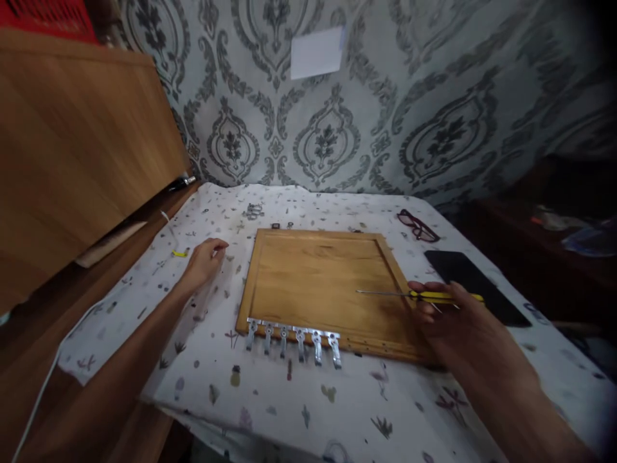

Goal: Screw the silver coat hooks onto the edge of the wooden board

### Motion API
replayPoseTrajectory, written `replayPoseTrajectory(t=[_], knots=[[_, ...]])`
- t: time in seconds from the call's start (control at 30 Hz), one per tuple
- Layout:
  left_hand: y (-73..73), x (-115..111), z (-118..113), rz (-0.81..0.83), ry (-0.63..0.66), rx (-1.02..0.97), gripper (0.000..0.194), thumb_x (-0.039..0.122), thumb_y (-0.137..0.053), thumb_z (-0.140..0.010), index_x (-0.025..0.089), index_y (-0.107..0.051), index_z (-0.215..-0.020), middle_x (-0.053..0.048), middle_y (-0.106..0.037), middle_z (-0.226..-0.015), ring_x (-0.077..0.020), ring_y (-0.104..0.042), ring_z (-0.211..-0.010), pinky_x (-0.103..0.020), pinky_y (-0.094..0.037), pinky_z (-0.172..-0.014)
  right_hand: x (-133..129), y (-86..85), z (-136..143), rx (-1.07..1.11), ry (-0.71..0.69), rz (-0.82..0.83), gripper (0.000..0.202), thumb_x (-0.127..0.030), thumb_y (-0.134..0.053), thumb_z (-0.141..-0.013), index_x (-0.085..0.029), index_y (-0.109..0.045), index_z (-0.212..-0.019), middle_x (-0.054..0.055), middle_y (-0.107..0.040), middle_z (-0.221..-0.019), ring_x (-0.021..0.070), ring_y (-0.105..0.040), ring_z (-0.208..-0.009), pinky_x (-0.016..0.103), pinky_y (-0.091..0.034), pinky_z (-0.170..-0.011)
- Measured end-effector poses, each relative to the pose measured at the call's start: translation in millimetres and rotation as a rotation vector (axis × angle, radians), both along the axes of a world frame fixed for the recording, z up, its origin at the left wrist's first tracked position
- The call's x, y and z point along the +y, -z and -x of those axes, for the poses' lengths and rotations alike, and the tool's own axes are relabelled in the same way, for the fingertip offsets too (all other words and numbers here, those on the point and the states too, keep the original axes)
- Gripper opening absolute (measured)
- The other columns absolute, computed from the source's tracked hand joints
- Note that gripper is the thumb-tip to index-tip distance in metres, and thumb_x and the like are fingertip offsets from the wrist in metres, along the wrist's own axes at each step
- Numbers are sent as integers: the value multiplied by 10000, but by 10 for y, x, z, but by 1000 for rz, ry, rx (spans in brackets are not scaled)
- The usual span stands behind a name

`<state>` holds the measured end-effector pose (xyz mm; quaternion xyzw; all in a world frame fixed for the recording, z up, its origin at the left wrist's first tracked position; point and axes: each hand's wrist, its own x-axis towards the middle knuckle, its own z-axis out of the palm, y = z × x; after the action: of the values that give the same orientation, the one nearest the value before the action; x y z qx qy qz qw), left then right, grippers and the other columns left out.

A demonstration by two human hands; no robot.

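Observation:
A framed wooden panel (308, 276) lies flat on the tablecloth. Along its front left edge sits a row of several silver metal hinges (299, 339), their arms sticking out toward me. Small dark holes dot the same edge further right. In my right hand (475, 328) is a screwdriver (434, 296) with a yellow handle, its thin shaft pointing left above the panel. My left hand (205, 260) rests on the cloth left of the panel with curled fingers; whatever may be inside them is hidden.
A dark phone (472, 283) and red-framed glasses (417, 226) lie to the right. Small metal pieces (253, 211) sit behind the panel. A yellow item (180, 253) is by my left hand. A wooden cabinet (81, 122) stands left; a patterned wall (328, 138) rises behind.

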<state>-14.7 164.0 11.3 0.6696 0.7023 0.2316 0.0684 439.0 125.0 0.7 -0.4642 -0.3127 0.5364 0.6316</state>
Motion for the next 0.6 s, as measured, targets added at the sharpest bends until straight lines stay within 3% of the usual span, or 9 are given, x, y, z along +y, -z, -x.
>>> replayPoseTrajectory(t=[0.13,0.3,0.47,0.6], knots=[[78,240,8,-32,-17,27,351,369,-614,-977,165,-597,-1262,-101,-620,-1265,-224,-642,-1081,-438,-567,-918,272,46,-24,82,-82,117,334,-406,-578,-967,-139,-601,-1166,75,-631,-1099,141,-629,-918,317,-578,-790],[39,742,-29,-66,-50,70,361,370,-614,-976,168,-591,-1274,-104,-613,-1280,-228,-638,-1093,-444,-564,-925,281,93,-40,125,-147,117,329,-410,-566,-973,-148,-602,-1169,77,-630,-1104,138,-626,-917,314,-578,-792],[-59,1196,-92,-64,-64,116,367,371,-614,-976,169,-587,-1282,-105,-608,-1288,-231,-636,-1100,-448,-563,-929,214,139,-92,111,-222,97,300,-402,-563,-977,-139,-605,-1114,53,-630,-1006,94,-597,-784,237,-549,-667],[-77,1323,-121,-20,-39,156,355,370,-613,-977,174,-593,-1273,-103,-611,-1285,-228,-636,-1098,-441,-563,-929,211,186,-97,78,-267,64,294,-398,-569,-974,-124,-599,-1077,35,-619,-942,64,-551,-686,189,-494,-573]])
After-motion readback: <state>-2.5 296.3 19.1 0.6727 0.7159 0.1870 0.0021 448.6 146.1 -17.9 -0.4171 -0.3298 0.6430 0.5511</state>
